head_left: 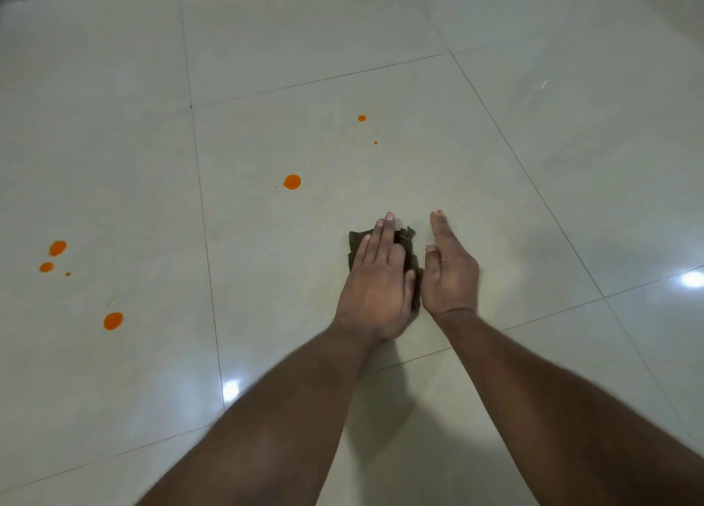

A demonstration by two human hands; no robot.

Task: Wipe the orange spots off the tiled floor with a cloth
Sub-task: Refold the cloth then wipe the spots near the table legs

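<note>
Head view: the left hand (375, 277) lies flat on a dark cloth (409, 256), fingers straight and together, pressing it to the tiled floor (495, 208). The cloth is bunched under the palm, with its frayed edge showing past the fingers on the far side and a strip showing on the right. The right hand (449, 269) sits just right of the cloth, turned on its edge with fingers straight and relaxed; it grips nothing, and whether it touches the cloth I cannot tell.

The orange spots all lie to the left and far side of the hands. The nearest is a big spot (292, 181), far-left of the cloth on the same tile, with bare tile between them. Two small spots (362, 118) sit farther off, almost straight beyond the left hand. A cluster of spots (57, 248) and one more large spot (113, 320) lie on the next tile, well to the left across a grout line.

The left hand is the nearer one to every spot and already has the cloth, so I judge the coming move to be a push of the cloth far and leftward to the big spot. The left cluster would likely call for a long reach or a shift of the body.
</note>
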